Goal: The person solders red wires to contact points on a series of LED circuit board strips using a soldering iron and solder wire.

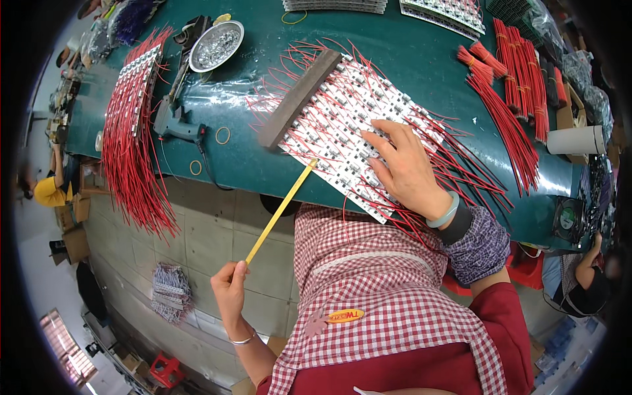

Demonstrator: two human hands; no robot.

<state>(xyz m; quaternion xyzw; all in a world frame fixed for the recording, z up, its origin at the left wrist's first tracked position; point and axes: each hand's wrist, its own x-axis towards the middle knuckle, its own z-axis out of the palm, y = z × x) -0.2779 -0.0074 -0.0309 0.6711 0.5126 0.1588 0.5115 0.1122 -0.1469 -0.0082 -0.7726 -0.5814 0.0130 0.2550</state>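
Note:
A white sheet of small circuit boards lies slanted on the green table, with thin red wires sticking out along its right and far sides. My right hand rests on the sheet's right part, fingers spread and flat, holding nothing. Across the sheet's upper left edge lies a dark brown-grey bar. My left hand, off the table's front edge, pinches the lower end of a narrow yellow strip. The strip stretches straight up to the sheet's near left edge.
On the left, another wired board sheet hangs its red wires over the table edge. Beside it are a teal pistol-grip tool and a metal bowl of shiny bits. Red wire bundles and a white cylinder sit right.

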